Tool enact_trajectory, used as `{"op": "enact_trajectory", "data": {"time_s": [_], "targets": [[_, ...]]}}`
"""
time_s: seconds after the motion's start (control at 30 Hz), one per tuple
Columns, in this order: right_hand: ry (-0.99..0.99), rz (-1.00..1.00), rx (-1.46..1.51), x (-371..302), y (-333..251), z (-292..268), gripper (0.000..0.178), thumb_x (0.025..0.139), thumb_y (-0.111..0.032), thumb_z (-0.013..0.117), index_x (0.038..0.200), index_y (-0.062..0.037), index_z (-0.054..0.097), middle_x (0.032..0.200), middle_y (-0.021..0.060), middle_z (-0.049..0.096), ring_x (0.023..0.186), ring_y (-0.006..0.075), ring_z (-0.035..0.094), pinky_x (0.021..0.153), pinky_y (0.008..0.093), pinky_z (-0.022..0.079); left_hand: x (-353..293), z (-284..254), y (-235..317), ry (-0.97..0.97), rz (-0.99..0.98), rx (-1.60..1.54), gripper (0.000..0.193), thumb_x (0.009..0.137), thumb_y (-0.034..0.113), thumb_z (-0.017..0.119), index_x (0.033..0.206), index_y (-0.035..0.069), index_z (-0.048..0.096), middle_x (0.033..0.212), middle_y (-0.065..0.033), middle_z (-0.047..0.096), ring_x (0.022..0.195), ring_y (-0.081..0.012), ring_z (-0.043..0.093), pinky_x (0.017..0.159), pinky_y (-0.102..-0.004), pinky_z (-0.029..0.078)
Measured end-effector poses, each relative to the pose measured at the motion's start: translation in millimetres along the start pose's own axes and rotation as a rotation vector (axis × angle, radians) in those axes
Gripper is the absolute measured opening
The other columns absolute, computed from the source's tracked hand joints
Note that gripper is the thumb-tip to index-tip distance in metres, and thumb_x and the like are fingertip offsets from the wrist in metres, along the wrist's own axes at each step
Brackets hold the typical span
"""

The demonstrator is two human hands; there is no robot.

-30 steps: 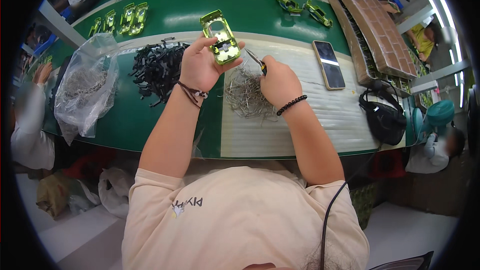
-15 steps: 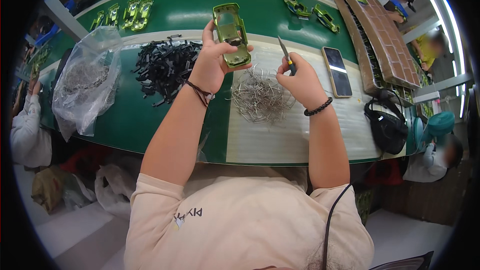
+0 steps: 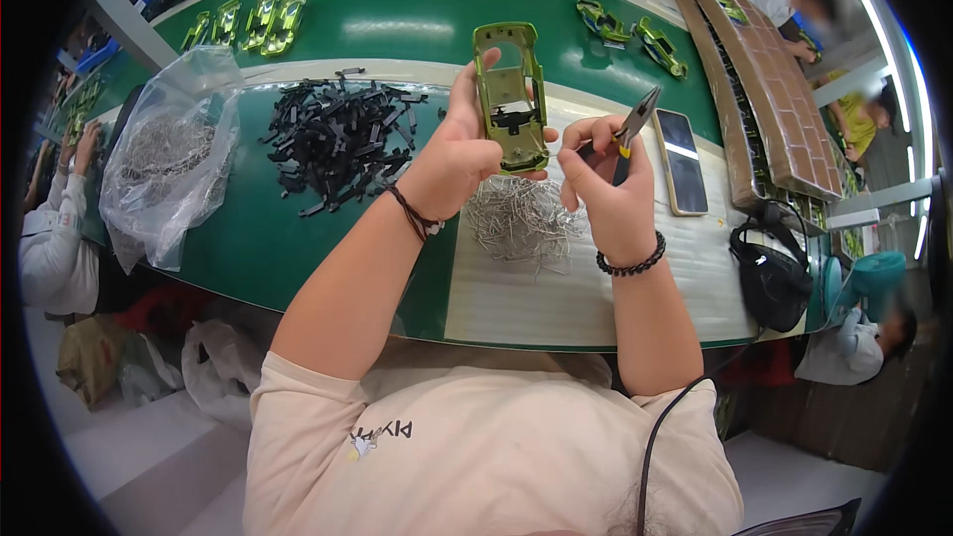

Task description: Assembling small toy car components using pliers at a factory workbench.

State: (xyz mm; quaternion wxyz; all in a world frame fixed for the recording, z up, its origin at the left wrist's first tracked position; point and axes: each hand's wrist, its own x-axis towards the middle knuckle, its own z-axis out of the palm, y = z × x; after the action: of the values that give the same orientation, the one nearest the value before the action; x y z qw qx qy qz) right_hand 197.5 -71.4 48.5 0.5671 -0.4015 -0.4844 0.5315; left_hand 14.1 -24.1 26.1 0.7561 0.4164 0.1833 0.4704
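Note:
My left hand [image 3: 459,151] is closed around a green toy car body shell [image 3: 508,89], its hollow inside facing up and a black plastic piece [image 3: 514,120] lying across it. Just right of the shell, my right hand [image 3: 617,194] grips a pair of pliers [image 3: 638,117] with dark and yellow handles, jaws pointing up and to the right. The thumb and forefinger of that hand come together; whether a small part is between them I cannot tell. Below both hands spreads a tangled heap of bent metal wire pins [image 3: 521,223] on a pale mat [image 3: 526,308].
Black plastic pieces [image 3: 333,139] lie heaped to the left, beside a clear bag [image 3: 164,194] of wire pins. A phone [image 3: 681,161] and black pouch [image 3: 769,273] sit right. More green shells [image 3: 288,20] stand farther back. Brown cartons [image 3: 769,129] line the right side. Other people work around.
My left hand has brought the shell right and nearer, toward the right hand. The pliers have swung from pointing up-left to up-right, and the right thumb and forefinger have come together.

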Motion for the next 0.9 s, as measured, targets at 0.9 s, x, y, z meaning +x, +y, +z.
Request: {"op": "enact_trajectory", "data": {"time_s": [0.9], "targets": [[-0.088,-0.117,-0.035,-1,26,9,0.027,0.088,0.012,0.060,0.094,-0.0047,0.039,0.098,0.0067,0.054,0.085,0.0095,0.054,0.073,0.0244,0.054,1,-6,-9,-0.018,0.069,0.040,0.103,0.063,-0.012,0.042,0.156,0.020,0.011,0.144,-0.0193,0.042,0.132,-0.0290,0.047,0.108,-0.0416,0.042]]}}
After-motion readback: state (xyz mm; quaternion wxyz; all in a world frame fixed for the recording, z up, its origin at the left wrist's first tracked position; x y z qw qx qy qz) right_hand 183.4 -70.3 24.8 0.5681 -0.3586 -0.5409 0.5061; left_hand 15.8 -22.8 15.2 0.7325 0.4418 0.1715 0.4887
